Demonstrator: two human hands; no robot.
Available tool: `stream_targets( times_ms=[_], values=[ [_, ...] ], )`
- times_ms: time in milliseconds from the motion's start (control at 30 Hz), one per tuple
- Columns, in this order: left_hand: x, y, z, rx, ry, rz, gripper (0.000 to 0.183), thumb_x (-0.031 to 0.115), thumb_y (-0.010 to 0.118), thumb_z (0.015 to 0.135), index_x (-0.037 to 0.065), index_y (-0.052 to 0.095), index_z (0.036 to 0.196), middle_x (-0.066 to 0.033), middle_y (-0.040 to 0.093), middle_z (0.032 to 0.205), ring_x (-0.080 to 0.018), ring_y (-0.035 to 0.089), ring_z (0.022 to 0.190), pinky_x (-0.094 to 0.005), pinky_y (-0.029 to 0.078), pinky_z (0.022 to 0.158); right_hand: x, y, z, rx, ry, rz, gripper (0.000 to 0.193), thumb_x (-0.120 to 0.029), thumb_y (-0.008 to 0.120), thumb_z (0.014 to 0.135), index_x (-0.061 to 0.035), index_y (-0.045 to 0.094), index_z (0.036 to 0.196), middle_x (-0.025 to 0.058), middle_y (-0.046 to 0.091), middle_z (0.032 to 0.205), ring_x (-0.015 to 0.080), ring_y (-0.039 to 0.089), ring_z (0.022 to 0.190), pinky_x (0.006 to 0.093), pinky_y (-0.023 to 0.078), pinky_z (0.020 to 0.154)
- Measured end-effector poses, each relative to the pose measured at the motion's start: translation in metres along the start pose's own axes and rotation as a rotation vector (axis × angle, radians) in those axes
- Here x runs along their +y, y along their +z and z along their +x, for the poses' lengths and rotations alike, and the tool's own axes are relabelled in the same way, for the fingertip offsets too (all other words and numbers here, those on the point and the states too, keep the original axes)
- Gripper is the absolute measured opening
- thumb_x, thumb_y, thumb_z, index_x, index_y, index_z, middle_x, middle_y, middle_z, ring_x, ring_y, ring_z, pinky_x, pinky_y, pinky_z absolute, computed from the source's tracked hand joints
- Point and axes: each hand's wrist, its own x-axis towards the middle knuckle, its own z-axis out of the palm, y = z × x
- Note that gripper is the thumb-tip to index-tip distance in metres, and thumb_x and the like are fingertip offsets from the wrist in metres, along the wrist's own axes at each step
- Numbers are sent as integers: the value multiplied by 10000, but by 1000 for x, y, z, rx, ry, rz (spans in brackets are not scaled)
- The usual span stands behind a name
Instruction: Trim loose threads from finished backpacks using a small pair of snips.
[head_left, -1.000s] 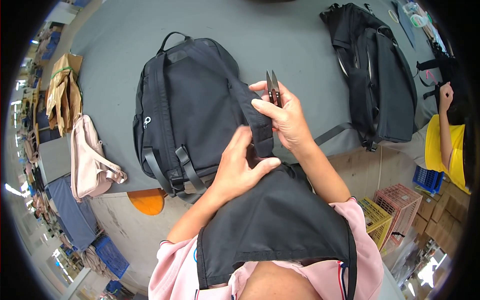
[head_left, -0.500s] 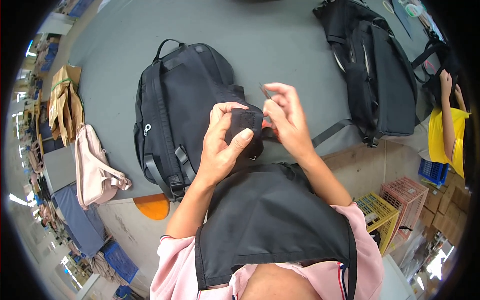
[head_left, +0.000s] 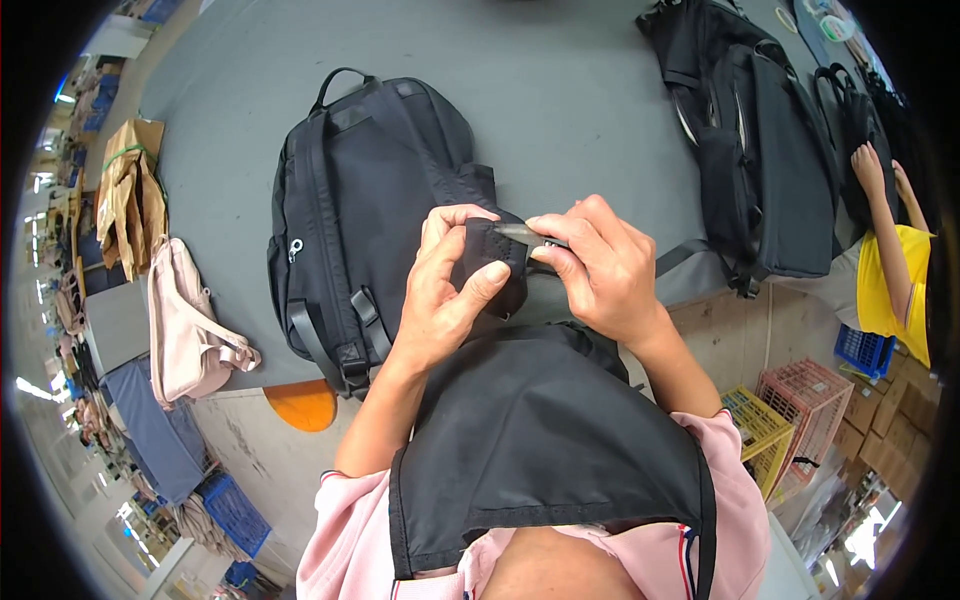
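Note:
A black backpack (head_left: 375, 215) lies on the grey table in front of me, its shoulder straps facing up. My left hand (head_left: 440, 285) pinches a stitched black strap end (head_left: 485, 245) at the backpack's right side, thumb on top. In my right hand (head_left: 605, 265) are small metal thread snips (head_left: 515, 233), held by their dark handle. Their pointed tip lies against the stitched fabric beside my left fingertips. Whether the blades are apart cannot be made out.
More black backpacks (head_left: 765, 150) lie on the table (head_left: 560, 90) at the right, near a co-worker in yellow (head_left: 890, 275). A pale pink bag (head_left: 180, 320) and brown paper (head_left: 130, 195) are at the left edge. Plastic crates (head_left: 805, 410) stand below right.
My right hand has turned and lowered, bringing the snips from above the strap end onto its stitching. The left hand keeps its pinch. The co-worker's hands have shifted slightly.

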Motion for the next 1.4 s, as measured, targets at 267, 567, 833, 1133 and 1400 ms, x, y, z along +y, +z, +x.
stream_targets(
  times_ms=[267, 567, 833, 1133, 1400],
  values=[
    [-3, 0, 0, -2, -24, -71, 339, 245, 664, 820, -36, 588, 994, -127, 505, 1118, -231, 456, 1057, -341, 360, 940, 0, 2, -4, 80, 162, 213, 212, 9, 696, 724, -22, 658, 930, 67, 563, 752, 166, 550, 589, 297, 430, 511],
    [-4, 2, -1, -8, 9, 5, 345, 242, 669, 811, -30, 591, 1008, -118, 513, 1115, -242, 464, 1056, -348, 362, 934, -2, 14, -3, 107, 134, 165, 144, -47, 692, 740, -62, 644, 874, 45, 543, 735, 203, 550, 548, 314, 433, 491],
    [13, 0, 12, 108, 56, -4, 329, 224, 692, 814, -35, 602, 997, -112, 511, 1109, -223, 489, 1033, -321, 401, 901, 39, 27, -23, 180, 540, 612, 183, -20, 654, 812, -26, 606, 989, 36, 533, 932, 106, 535, 742, 240, 455, 678],
    [24, 2, 19, 226, 63, -157, 328, 167, 668, 855, -38, 555, 1084, -79, 478, 1130, -150, 488, 1028, -256, 397, 891, 50, 42, -65, -576, 887, 1219, 317, -117, 675, 805, -23, 592, 1095, -17, 526, 814, 47, 438, 652, 201, 365, 564],
    [36, -31, 19, 551, 154, -269, 175, 56, 532, 869, -12, 575, 1025, -58, 596, 880, -108, 521, 672, -213, 418, 664, 73, -18, -96, -565, 874, 924, 220, -118, 719, 768, -7, 608, 923, -22, 580, 801, 39, 503, 732, 213, 413, 631]
  ],
)
